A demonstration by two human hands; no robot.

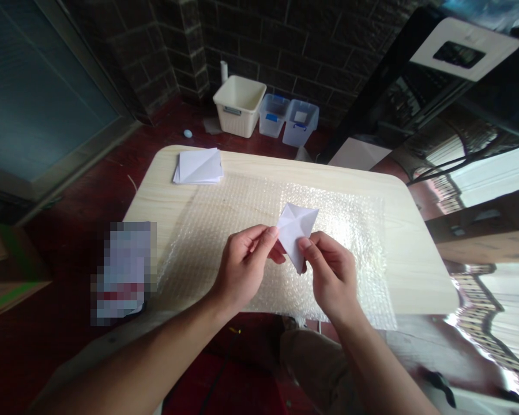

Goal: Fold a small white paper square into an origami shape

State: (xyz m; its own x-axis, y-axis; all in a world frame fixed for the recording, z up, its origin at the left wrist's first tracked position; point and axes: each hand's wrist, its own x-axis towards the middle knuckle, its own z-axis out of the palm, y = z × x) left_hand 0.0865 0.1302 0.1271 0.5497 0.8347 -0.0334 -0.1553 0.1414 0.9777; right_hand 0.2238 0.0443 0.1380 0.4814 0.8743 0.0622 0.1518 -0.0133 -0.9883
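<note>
A small folded piece of white paper [292, 227], kite-like in outline with creases across it, is held up above the table between both hands. My left hand [248, 259] pinches its left corner between thumb and fingers. On the lower right edge, my right hand [328, 265] grips the same paper, thumb on top. Underneath lies a sheet of clear bubble wrap [225, 230], spread over much of the pale wooden table [415, 259]. A stack of white paper sheets [199, 166] with diagonal creases rests at the table's far left corner.
Beyond the table, a cream basket [241, 106] and two clear plastic bins [300, 123] stand on the dark red floor by a brick wall. A blurred-out item [123, 274] is at the left table edge. A cardboard box [488, 230] sits at the right.
</note>
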